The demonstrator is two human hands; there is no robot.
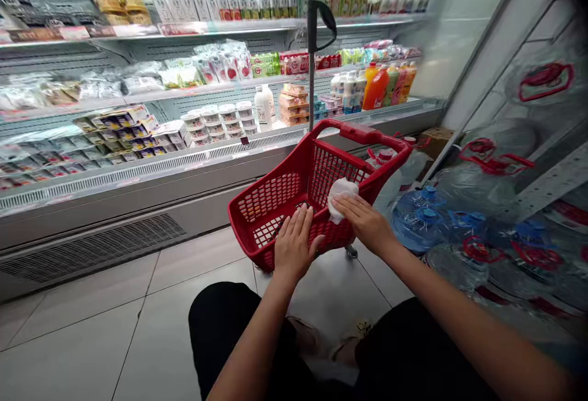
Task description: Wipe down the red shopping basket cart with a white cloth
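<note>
I see right hand (362, 220) clamped on white cloth (340, 196) against red basket (316, 196) rim, frame centre. Left hand (294, 248) flat, fingers apart, bracing the basket wall. Wipe looks midway.

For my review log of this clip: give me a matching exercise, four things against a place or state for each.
Things:
1. left hand
2. right hand
3. orange bottle
4. water jugs

Places or states:
A. on the fridge shelf
B. flat on the red basket rim
C. stacked right of the basket
D. presses a white cloth on the basket

Pairs: 1-B, 2-D, 3-A, 4-C
</note>
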